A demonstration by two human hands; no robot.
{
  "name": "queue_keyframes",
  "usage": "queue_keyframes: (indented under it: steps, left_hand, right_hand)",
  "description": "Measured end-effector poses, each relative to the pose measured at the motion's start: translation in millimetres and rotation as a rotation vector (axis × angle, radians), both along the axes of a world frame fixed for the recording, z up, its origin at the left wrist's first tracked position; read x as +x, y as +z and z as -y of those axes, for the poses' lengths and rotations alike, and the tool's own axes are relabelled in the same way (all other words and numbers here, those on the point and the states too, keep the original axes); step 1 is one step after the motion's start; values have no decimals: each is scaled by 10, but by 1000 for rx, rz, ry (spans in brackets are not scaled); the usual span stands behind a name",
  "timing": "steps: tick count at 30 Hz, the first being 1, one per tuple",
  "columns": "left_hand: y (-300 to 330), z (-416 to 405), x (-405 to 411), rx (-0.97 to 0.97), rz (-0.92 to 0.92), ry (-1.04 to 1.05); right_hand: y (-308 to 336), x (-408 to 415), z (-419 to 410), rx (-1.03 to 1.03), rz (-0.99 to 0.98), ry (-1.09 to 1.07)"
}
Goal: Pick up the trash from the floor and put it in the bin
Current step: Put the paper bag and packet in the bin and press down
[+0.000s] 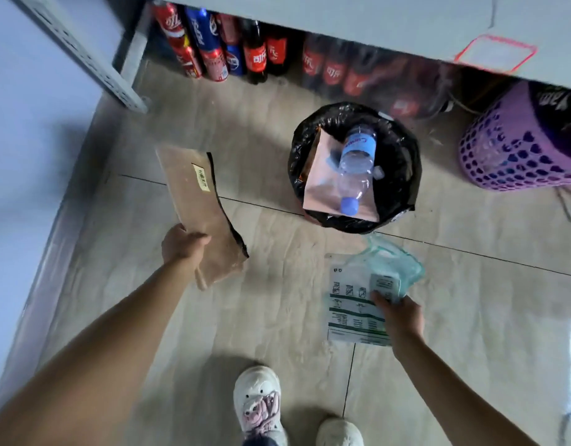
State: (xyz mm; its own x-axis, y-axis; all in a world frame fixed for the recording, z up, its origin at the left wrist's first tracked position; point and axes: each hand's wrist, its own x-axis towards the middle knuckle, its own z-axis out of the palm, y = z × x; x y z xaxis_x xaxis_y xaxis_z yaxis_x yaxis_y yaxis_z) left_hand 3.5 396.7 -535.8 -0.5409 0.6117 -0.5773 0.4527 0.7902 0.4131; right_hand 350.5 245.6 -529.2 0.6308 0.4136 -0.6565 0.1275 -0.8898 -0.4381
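My left hand [184,243] grips the near end of a long brown padded envelope [198,204] with a yellow label, held above the floor to the left of the bin. My right hand [398,313] is closed on a teal plastic bag [396,268] together with a white printed plastic mailer [351,310], just in front of the bin. The bin [403,175] is round with a black liner. Inside it lie a clear plastic bottle [356,165] with a blue cap and a pinkish envelope [322,185].
Cola bottles and cans [213,43] stand in a row under a grey table [342,14] at the back. A purple perforated basket [515,146] sits right of the bin. A metal shelf leg [84,56] rises at the left. My shoes [261,403] are on the tiled floor below.
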Motion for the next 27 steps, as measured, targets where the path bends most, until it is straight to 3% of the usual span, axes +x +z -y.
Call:
queue_keyframes:
  steps: [3,7,12,17,20,24,27]
  left_hand:
    - [562,-340,171,220,90,-50]
    - [1184,-667,516,437,412,-105]
    - [1578,-909,823,431,603,-137]
    - [1591,-1004,830,330,701,-58]
    - [1555,-990,770,334,764,7]
    - [1638,-1038,723,349,867,79]
    - [1701,-1098,705,341,954,112]
  right_hand:
    - [507,133,-125,59,-4,-46]
    - [1119,299,-416,243,-116,-213]
    - [1519,330,-1000,394,-380,-330]
    - [1348,172,-1709,305,-419,-329]
    - [1106,106,-2025,246,-325,-304]
    - [836,153,-2130,201,-222,-327]
    - [732,180,-2194,177,-270,-359]
